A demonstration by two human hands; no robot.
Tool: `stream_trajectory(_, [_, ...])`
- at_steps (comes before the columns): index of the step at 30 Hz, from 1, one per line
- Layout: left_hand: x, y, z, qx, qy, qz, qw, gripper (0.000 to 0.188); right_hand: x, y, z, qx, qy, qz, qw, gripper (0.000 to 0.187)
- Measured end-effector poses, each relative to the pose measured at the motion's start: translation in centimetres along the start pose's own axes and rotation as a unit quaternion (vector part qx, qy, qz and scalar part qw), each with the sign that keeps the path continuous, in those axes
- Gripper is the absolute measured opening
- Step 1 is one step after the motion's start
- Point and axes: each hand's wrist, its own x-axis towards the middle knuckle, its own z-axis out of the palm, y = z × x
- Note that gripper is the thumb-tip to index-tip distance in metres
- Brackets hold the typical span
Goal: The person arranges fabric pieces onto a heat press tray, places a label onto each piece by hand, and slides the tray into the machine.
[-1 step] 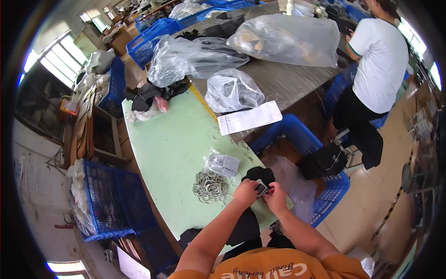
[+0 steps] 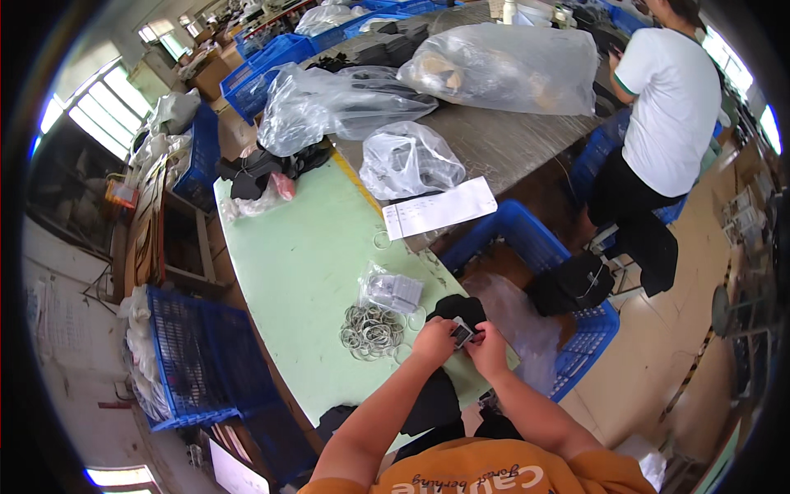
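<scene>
At the near right edge of the pale green table, my left hand [image 2: 434,341] and my right hand [image 2: 489,346] are closed on a small black tag with light markings [image 2: 462,333]. My left fingers pinch its left side and my right fingers its right side. Under and beyond it lies black fabric [image 2: 457,308]. Left of my hands is a heap of silver metal rings [image 2: 370,333], with a few loose rings around it. A clear bag of small whitish pieces [image 2: 395,292] touches the heap's far side. More black fabric [image 2: 433,405] sits below my left forearm.
A blue crate [image 2: 586,352] with clear plastic stands right of the table. Beyond lie a white paper sheet [image 2: 440,209], a tied plastic bag [image 2: 411,161] and larger clear bags [image 2: 502,70]. A person in a white shirt [image 2: 673,107] stands far right. Blue crates [image 2: 185,358] line the left.
The whole picture has shifted very slightly. Both hands keep their hold on the black tag.
</scene>
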Motion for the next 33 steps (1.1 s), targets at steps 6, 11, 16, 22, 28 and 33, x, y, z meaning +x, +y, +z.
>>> stream_trajectory(6, [0.0,1.0,0.1,0.048,0.04,-0.004,0.998,0.037,-0.2,0.4,0.3,0.014,0.027,0.014,0.999,0.037])
stream_trajectory(11, [-0.2,2.1,0.2,0.103,0.036,-0.025,0.994,0.039,-0.5,0.5,0.3,0.015,0.045,-0.004,0.999,0.035])
stream_trajectory(16, [-0.5,2.1,0.6,0.135,0.054,-0.002,0.989,0.037,-0.6,0.4,0.4,0.027,0.041,-0.012,0.999,0.034])
stream_trajectory(22, [-1.1,3.2,0.7,0.183,0.075,0.048,0.979,0.028,-0.5,1.8,0.9,0.071,0.019,-0.014,0.997,0.031])
stream_trajectory(28, [-1.6,2.8,1.0,0.234,0.084,0.105,0.963,0.021,-0.5,2.1,0.8,0.079,0.005,-0.023,0.997,0.028])
stream_trajectory(33, [-1.5,1.5,2.0,0.201,0.082,0.131,0.967,0.015,-0.6,1.8,0.5,0.091,0.019,-0.026,0.995,0.03])
